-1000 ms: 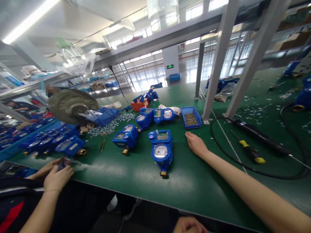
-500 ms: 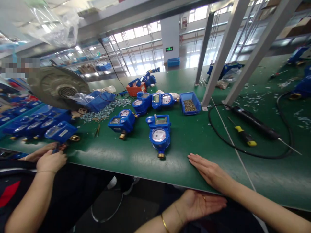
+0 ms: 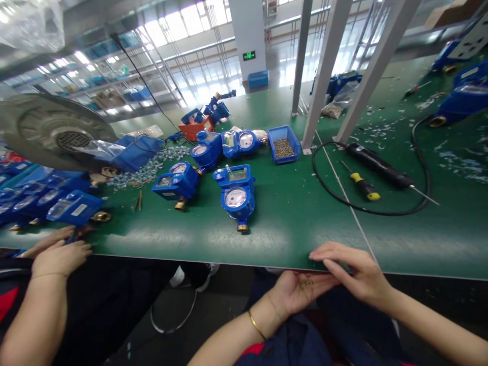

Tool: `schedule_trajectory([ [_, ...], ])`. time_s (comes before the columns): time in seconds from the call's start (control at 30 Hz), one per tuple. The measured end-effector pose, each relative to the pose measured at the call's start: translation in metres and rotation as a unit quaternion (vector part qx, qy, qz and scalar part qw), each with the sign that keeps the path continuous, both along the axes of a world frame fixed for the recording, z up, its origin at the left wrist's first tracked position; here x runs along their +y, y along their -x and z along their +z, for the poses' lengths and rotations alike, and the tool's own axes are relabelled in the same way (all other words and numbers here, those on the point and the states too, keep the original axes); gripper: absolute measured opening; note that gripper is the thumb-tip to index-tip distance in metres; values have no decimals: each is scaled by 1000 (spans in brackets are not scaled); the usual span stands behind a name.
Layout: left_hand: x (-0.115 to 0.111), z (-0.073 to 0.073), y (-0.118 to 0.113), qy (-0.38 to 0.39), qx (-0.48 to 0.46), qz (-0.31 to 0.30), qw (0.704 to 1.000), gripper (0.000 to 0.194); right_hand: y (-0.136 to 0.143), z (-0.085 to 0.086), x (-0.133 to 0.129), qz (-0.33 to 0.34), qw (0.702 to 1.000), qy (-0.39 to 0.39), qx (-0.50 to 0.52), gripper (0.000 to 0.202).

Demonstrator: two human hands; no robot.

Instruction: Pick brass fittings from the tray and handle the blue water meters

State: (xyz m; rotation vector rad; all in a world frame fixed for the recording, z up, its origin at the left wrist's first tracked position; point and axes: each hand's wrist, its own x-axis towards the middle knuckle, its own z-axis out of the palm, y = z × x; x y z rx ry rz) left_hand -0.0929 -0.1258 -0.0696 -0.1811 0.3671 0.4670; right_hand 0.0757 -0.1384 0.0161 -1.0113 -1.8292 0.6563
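Green matting, smooth and faintly glossy, over the whole table (image 3: pixel 290 239), with pale scraps strewn at the far right. Grey square metal posts (image 3: pixel 324 76) rising from it at a slant. At far left a round, ribbed metal disc (image 3: pixel 49 129) with a mesh centre, dull and worn.

Blue moulded plastic on the meters: one (image 3: pixel 236 195) lying in the middle with a round glazed dial and a brass stub toward the near edge, another (image 3: pixel 175 185) just left of it, more behind and in rows at the left. Black rubbery cable (image 3: pixel 381 211) looping round a long black driver (image 3: pixel 377 165); beside that a thin screwdriver (image 3: pixel 364 187) with a yellow and black grip. Small blue bin (image 3: pixel 282 144) behind the meters, holding a heap of tiny dark metal pieces.

At the near edge, left hand (image 3: pixel 301 290) held palm up just under the table lip, fingers spread and gently cupped, not closed. In that palm a few bits (image 3: pixel 305 282), tiny and brass-coloured, too small to tell their shape. Right hand (image 3: pixel 354 274) resting at the edge right above, fingers bent with tips over the cupped palm; cannot tell whether anything is pinched between them.

Judging by this, gathering well along: some bits in the palm, none visible on the mat in front of the hands, meters untouched and apart.

A co-worker's hands (image 3: pixel 61 254) busy at the far left edge with something small.
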Motion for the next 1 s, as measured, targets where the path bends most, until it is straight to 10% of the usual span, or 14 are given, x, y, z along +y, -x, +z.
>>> schedule_trajectory([
  [0.2, 0, 13, 2, -59, 40, -12, 997, 39, 0, 8, 9, 7, 994, 112, -3, 24],
  [0.37, 2, 4, -8, -57, 47, -58, 996, 40, -18, -12, 8, -151, 983, 97, -49, 24],
  [0.6, 3, -10, -29, -17, 3, -86, 996, 33, -25, -25, -25, -24, 990, 134, -28, 31],
  [0.73, -5, -6, -17, 9, 67, -122, 990, 38, -34, -19, -29, -84, 981, 171, 26, 26],
  [0.87, -10, 14, 20, 44, 177, -103, 978, 34, -53, -18, -11, -222, 962, 137, 78, 26],
  [1.0, 3, 67, 49, -168, 231, -286, 915, 47, -68, -29, 13, -315, 942, 100, 66, 25],
])
